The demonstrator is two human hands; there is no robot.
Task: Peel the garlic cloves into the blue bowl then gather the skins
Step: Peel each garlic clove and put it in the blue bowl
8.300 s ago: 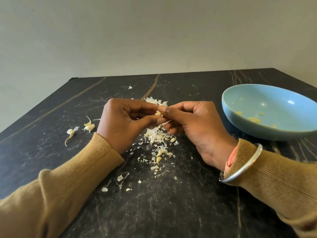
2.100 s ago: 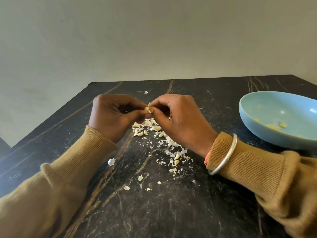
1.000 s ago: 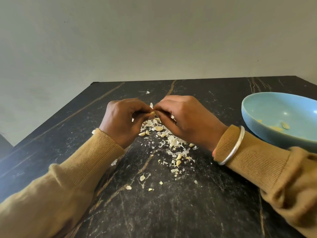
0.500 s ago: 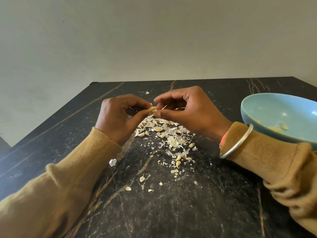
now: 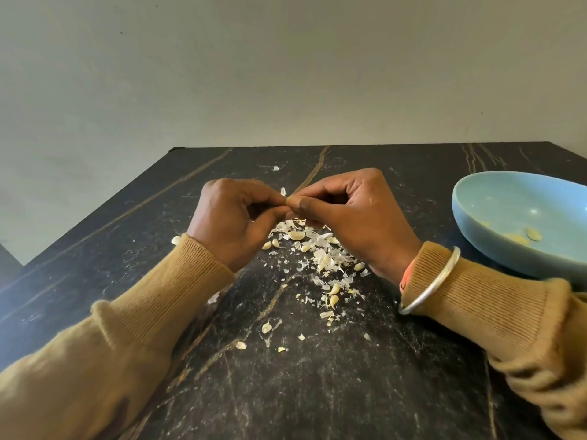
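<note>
My left hand (image 5: 233, 222) and my right hand (image 5: 352, 217) meet fingertip to fingertip above the table, both pinching one small garlic clove (image 5: 288, 200) that is almost hidden between thumbs and forefingers. Below them lies a pile of white skins and small cloves (image 5: 317, 249), trailing toward me. The blue bowl (image 5: 495, 246) stands at the right, holding a few peeled cloves (image 5: 533, 234).
The black marble table (image 5: 317, 392) carries stray skin bits near me (image 5: 266, 327), one far flake (image 5: 275, 168) and a piece by my left sleeve (image 5: 175, 240). A silver bangle (image 5: 432, 284) rings my right wrist. A plain wall rises behind the far edge.
My hands have kept working the clove at the same spot; my right hand has closed back onto it after briefly spreading its fingers. The bowl's contents look unchanged over the last second.
</note>
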